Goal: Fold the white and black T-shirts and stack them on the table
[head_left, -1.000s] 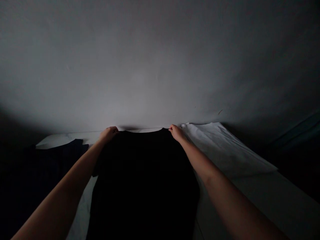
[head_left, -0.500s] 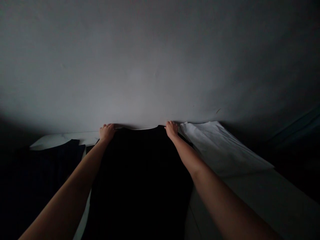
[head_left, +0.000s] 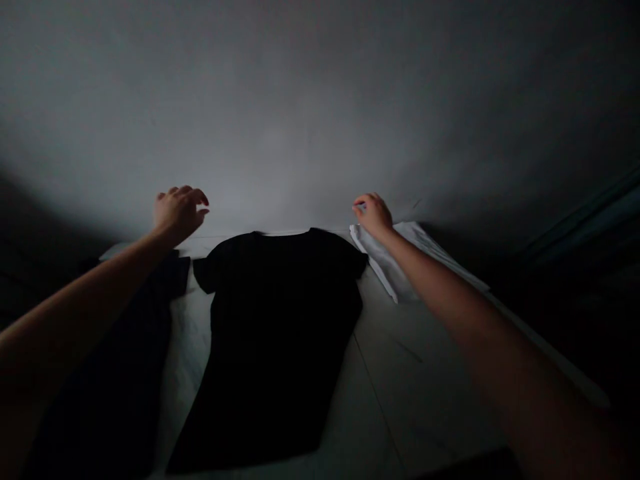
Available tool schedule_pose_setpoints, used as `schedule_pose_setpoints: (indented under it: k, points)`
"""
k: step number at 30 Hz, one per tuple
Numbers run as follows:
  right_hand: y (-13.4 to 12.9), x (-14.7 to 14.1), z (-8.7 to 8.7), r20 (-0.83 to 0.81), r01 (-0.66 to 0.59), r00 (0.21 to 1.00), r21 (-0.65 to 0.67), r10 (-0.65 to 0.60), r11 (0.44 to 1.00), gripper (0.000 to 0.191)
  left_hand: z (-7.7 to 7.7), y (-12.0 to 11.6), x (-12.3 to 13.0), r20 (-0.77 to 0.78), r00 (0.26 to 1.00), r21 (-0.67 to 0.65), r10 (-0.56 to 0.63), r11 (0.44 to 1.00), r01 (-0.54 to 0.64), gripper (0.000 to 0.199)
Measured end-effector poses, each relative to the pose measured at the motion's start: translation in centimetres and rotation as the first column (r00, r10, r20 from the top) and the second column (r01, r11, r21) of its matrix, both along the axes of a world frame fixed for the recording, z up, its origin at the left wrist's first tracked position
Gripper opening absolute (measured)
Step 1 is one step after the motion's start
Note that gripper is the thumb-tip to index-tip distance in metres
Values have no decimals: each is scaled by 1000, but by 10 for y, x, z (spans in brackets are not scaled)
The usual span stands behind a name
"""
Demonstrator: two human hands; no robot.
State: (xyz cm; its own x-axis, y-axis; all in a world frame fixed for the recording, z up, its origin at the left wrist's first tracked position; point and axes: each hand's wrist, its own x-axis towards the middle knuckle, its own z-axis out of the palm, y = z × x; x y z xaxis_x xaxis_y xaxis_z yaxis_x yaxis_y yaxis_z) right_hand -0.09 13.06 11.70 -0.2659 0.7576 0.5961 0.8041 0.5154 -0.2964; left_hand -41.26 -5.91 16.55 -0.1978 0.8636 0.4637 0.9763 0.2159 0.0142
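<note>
A black short-sleeved T-shirt (head_left: 280, 340) lies spread flat, its neckline toward the wall and its hem toward me. My left hand (head_left: 179, 212) hovers above and left of its left sleeve, fingers curved and apart, holding nothing. Above the right shoulder side, my right hand (head_left: 374, 212) is raised with fingers curled and a gap between thumb and fingertips. Nothing shows in it, and it is apart from the black shirt. Partly behind my right hand and forearm is a folded white cloth (head_left: 395, 270).
A dark navy garment (head_left: 115, 373) lies left of the black shirt, partly under my left forearm. The pale tiled surface (head_left: 390, 360) ends at a grey wall (head_left: 280, 120). Deep shadow covers the right side.
Both hands have let go of the T-shirt's shoulders and lifted, moving outward. The shirt now lies flat with both sleeves visible, and the view has shifted back.
</note>
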Motion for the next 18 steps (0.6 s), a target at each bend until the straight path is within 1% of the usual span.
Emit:
schedule_pose_setpoints:
  k: [1, 2, 3, 4, 5, 6, 7, 8, 9, 10, 11, 13, 15, 16, 18]
  points:
    - [-8, 15, 7, -76, -27, 997, 57, 31, 998, 7, 9, -21, 4, -17, 1000, 39, -11, 999, 11, 20]
    - [-18, 30, 10, -137, -41, 989, 91, 54, 995, 6, 14, -43, 8, -31, 999, 53, -30, 998, 32, 21]
    - [-31, 43, 10, -181, -50, 981, 95, 67, 994, 6, 14, -66, 13, -35, 998, 55, -58, 997, 60, 21]
    - [-46, 54, 5, -208, -58, 975, 68, 71, 996, 5, 8, -88, 19, -24, 995, 36, -97, 995, 98, 22]
    - [-63, 64, -3, -225, -70, 972, 15, 72, 997, 5, -2, -110, 27, 2, 988, 1, -152, 988, 152, 23]
    - [-81, 71, -14, -235, -88, 969, -59, 72, 994, 6, -16, -131, 35, 43, 976, -26, -211, 977, 213, 25]
    - [-99, 77, -27, -239, -112, 968, -150, 73, 982, 5, -32, -150, 44, 97, 956, -54, -276, 958, 282, 27]
    - [-117, 81, -41, -242, -136, 967, -252, 74, 958, 5, -51, -168, 54, 154, 927, -72, -341, 932, 355, 27]
    - [-134, 84, -55, -245, -154, 967, -358, 66, 921, 5, -69, -184, 66, 211, 892, -82, -399, 902, 423, 25]
    - [-149, 86, -68, -247, -164, 968, -460, 52, 873, 6, -87, -200, 79, 264, 852, -85, -452, 869, 487, 23]
    - [-163, 87, -80, -252, -166, 967, -549, 27, 819, 8, -102, -213, 94, 308, 822, -78, -479, 848, 524, 20]
    - [-188, 88, -98, -276, -177, 961, -675, -23, 716, 10, -127, -236, 128, 372, 780, -111, -504, 810, 576, 13]
    - [-209, 85, -109, -306, -204, 950, -742, -52, 638, 12, -141, -252, 163, 390, 763, -149, -516, 782, 605, 6]
    - [-219, 83, -112, -316, -225, 948, -762, -46, 607, 13, -144, -256, 180, 391, 760, -174, -519, 769, 615, 5]
    - [-238, 77, -117, -311, -265, 950, -786, 13, 558, 16, -146, -259, 210, 386, 762, -235, -519, 744, 626, 12]
